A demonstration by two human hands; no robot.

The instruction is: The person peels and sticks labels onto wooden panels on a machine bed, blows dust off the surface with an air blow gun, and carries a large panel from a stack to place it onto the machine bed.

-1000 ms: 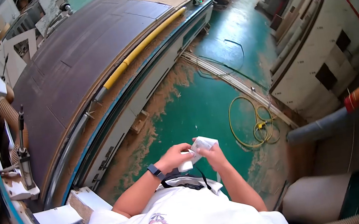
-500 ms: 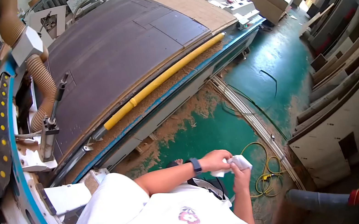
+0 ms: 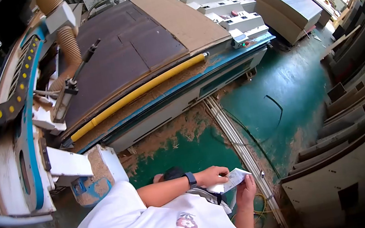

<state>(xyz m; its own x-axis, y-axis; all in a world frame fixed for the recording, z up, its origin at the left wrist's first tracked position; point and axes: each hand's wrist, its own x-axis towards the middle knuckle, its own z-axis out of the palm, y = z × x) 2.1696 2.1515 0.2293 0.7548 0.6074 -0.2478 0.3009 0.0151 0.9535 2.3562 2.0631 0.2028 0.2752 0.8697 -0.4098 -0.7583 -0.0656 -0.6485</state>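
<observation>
A white sheet of paper [image 3: 235, 179] with faint print on it is stretched between my two hands in front of my shirt. My left hand [image 3: 211, 176], with a dark watch on the wrist, is closed on its left end, where a whiter bunched part shows under the fingers. At the right edge, my right hand [image 3: 246, 188] pinches the paper between thumb and fingers. The print is too small to read.
A large machine bed carrying dark boards [image 3: 113, 63] stands ahead, with a yellow tube [image 3: 141, 92] along its near side. Long pale strips [image 3: 240, 152] and cables lie on the green floor. Panels [image 3: 343, 179] lean at right. Sawdust lies beside the machine.
The paper has gone from a crumpled bundle to a more opened, flatter sheet, and my hands have moved a little apart. The view has shifted, bringing more floor at left into sight.
</observation>
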